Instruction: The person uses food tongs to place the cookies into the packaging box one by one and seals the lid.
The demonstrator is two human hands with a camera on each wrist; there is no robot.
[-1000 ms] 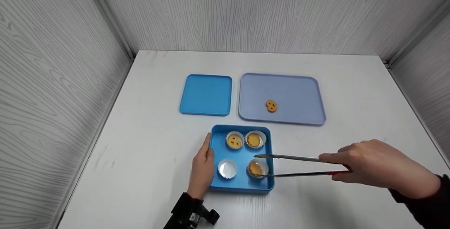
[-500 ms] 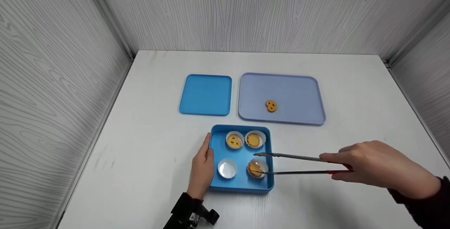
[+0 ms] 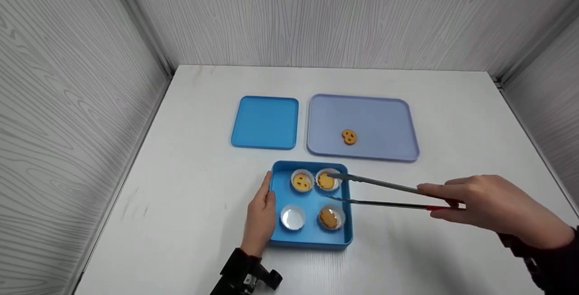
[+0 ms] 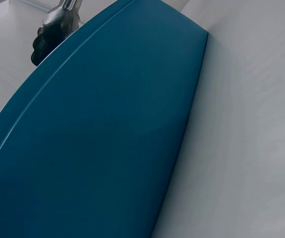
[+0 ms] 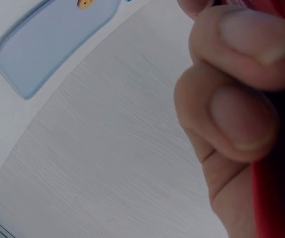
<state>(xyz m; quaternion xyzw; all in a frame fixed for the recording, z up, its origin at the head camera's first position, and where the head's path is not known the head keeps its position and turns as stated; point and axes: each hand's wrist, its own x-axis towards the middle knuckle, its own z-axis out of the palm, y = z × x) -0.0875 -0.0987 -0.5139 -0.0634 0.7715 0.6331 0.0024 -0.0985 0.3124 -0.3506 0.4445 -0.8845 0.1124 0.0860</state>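
Note:
My left hand (image 3: pixel 260 222) rests along the left wall of a blue box (image 3: pixel 312 243), fingers straight against its outside. In the left wrist view the box wall (image 4: pixel 107 119) fills much of the frame. My right hand (image 3: pixel 493 206) holds red-handled metal tongs (image 3: pixel 384 184). Their two arms stand apart over the box, nothing between them; the upper tip overlaps the cookie (image 3: pixel 324 181) in the far right paper cup. Other cookies lie in the far left cup (image 3: pixel 302 191) and the near right cup (image 3: pixel 340 217). The near left paper cup (image 3: pixel 292 217) is empty.
Behind the box lies a flat blue tray (image 3: pixel 264 123). To its right is a lavender tray (image 3: pixel 380 127) bearing one cookie (image 3: pixel 349 136) with holes in it. Grey wood-grain panels (image 3: pixel 307 19) enclose the white table (image 3: pixel 172 204) at the back and sides.
The tongs have moved away from the cookie in the near right cup, toward the back of the box, and tilted slightly. That cookie stays in its cup. My left hand and the box are unmoved.

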